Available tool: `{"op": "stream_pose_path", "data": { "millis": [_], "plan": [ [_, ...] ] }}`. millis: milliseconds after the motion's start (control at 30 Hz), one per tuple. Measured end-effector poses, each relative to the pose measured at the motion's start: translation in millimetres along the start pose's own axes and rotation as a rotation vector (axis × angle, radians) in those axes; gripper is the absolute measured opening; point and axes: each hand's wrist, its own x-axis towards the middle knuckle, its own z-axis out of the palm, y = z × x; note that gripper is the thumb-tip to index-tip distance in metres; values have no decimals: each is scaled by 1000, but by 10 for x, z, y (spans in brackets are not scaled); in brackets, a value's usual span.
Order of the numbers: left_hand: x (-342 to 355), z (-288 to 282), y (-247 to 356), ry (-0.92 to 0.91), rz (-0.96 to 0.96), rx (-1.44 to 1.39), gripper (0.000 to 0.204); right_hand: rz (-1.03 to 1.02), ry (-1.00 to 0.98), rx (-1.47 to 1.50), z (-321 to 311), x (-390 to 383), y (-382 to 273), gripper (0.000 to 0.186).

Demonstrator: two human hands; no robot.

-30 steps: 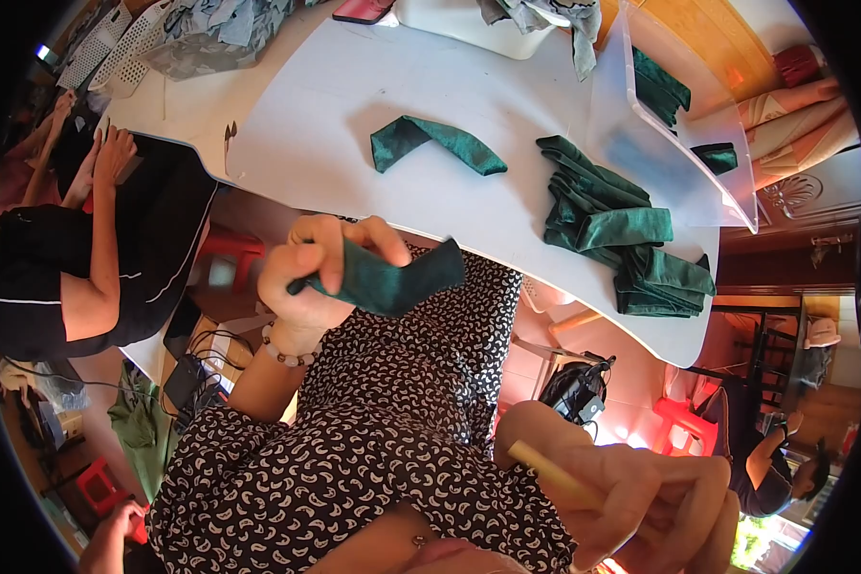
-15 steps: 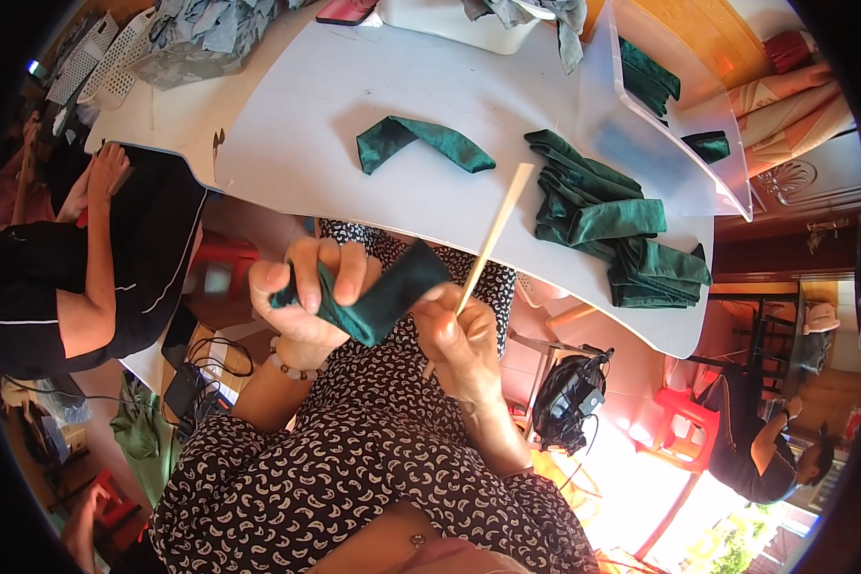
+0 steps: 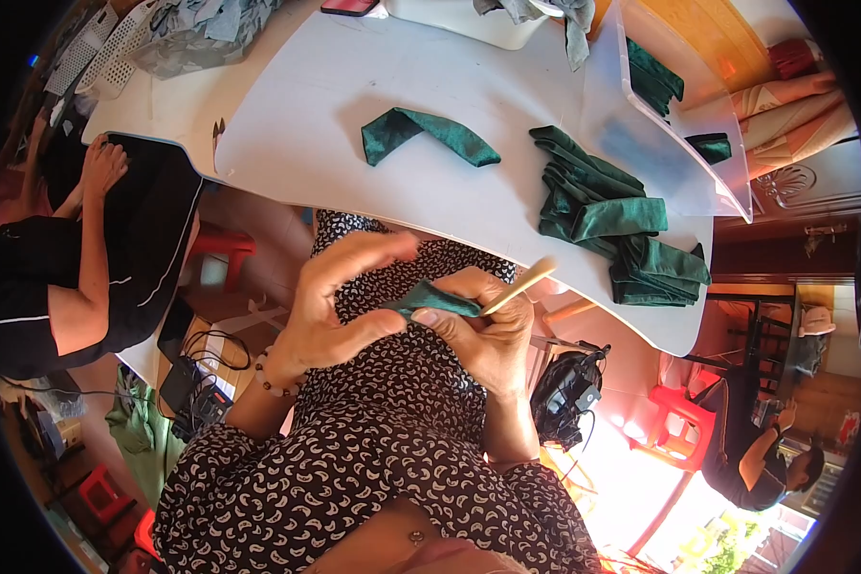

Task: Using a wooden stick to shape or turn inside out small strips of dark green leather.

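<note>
On the white table [image 3: 287,134], a clear plastic bin [image 3: 631,139]. Close in front of the bin, a loose heap of dark green fabric strips [image 3: 607,220]; well left of the bin, one bent green strip [image 3: 440,137]. Also left of the bin, by the far edge, a white tub [image 3: 469,27] and, half cropped, perhaps a phone [image 3: 350,6].

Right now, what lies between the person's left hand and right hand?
In the head view, a green cloth lies between them, held in the right hand.

A head-worn fisheye faces down, near left hand [image 3: 316,328] and right hand [image 3: 499,346].
</note>
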Motion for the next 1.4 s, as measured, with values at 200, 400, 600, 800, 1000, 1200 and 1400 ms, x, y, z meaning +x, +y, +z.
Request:
{"op": "stream_pose_path", "data": {
  "millis": [200, 400, 600, 800, 1000, 1200, 1400],
  "plan": [
    [4, 73, 34, -49, -3, 28, 22, -29, 34, -33, 21, -32, 22, 26],
    [-39, 120, -14, 93, 24, -108, 16, -50, 32, 9, 5, -42, 42, 17],
    [-42, 128, 16, 95, 2, -127, 14, -130, 58, 123, 62, 5, 127, 10],
    [-101, 163, -106, -12, -44, -265, 33, 31, 135, 56, 76, -3, 110, 8],
    [-74, 218, -244, 118, -364, -468, 24, 196, 157, 83, 21, 181, 251, 13],
    [-55, 75, -382, 216, -457, -1043, 23, 197, 61, 222, -11, 138, 252, 23],
    [-58, 68, -431, 265, -354, -1179, 28, 46, -4, -173, -96, -114, 203, 37]
  ]
}}
